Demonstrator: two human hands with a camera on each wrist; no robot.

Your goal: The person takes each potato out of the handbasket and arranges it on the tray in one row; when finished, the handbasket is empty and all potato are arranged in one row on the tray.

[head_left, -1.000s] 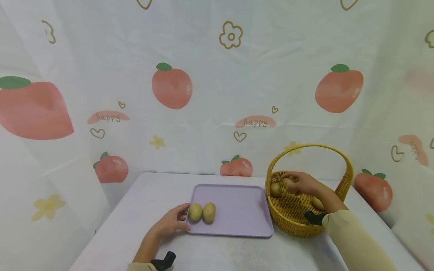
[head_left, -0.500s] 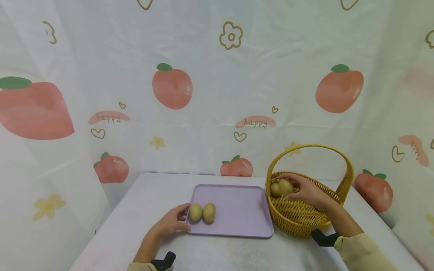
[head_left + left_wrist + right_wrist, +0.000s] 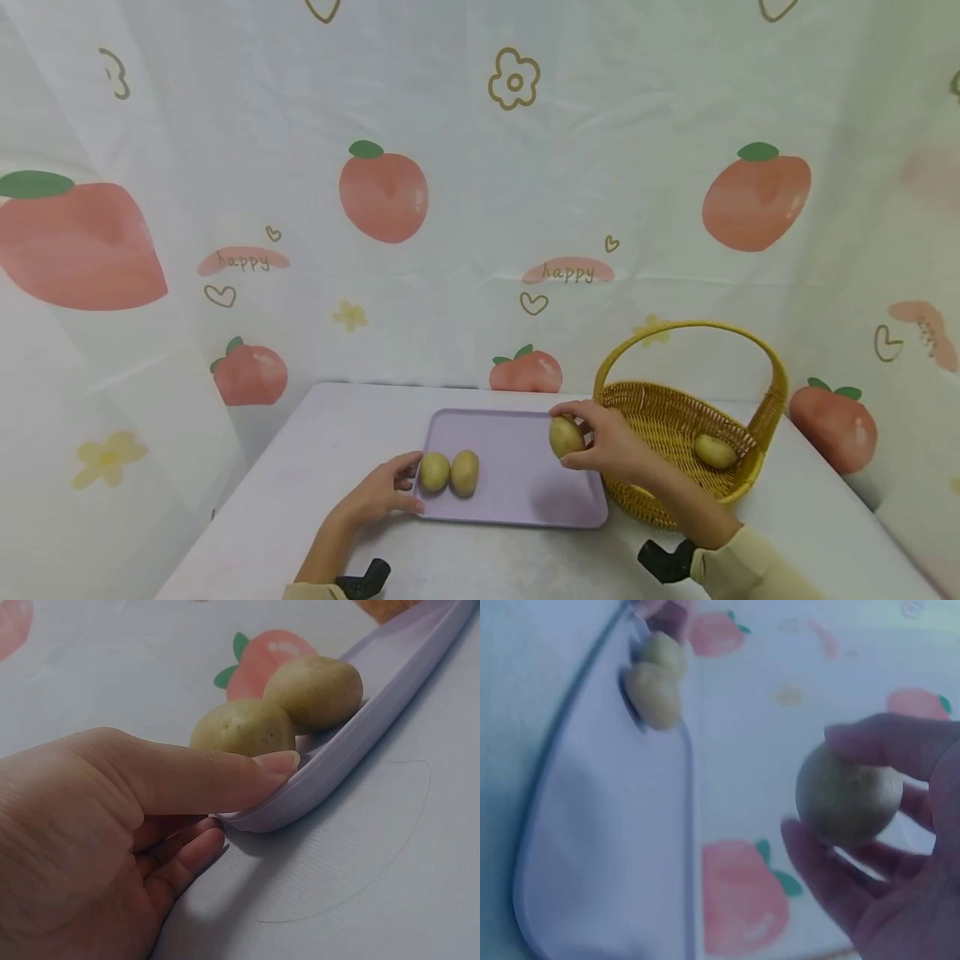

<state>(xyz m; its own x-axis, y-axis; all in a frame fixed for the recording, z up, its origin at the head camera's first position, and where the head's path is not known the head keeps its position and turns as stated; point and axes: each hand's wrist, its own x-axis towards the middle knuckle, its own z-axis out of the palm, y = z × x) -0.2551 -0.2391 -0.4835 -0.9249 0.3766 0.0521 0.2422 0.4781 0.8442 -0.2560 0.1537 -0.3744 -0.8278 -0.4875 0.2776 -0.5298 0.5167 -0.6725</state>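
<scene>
A yellowish potato is held in my right hand, between thumb and fingers, above the right part of a lilac tray. In the right wrist view the potato hangs clear of the tray, with fingers curled round it. My left hand grips the tray's left edge near the front corner. In the left wrist view its thumb lies over the rim, the other fingers curled beside it. Two potatoes, a left one and a right one, sit side by side at the tray's left end.
A yellow wicker basket with a tall arched handle stands right of the tray. One potato shows in its right side; my right hand and forearm hide part of the inside. A fruit-print cloth hangs behind the white table.
My right hand has taken a potato out of the basket and carried it left, over the tray. The left hand stays at the tray edge.
</scene>
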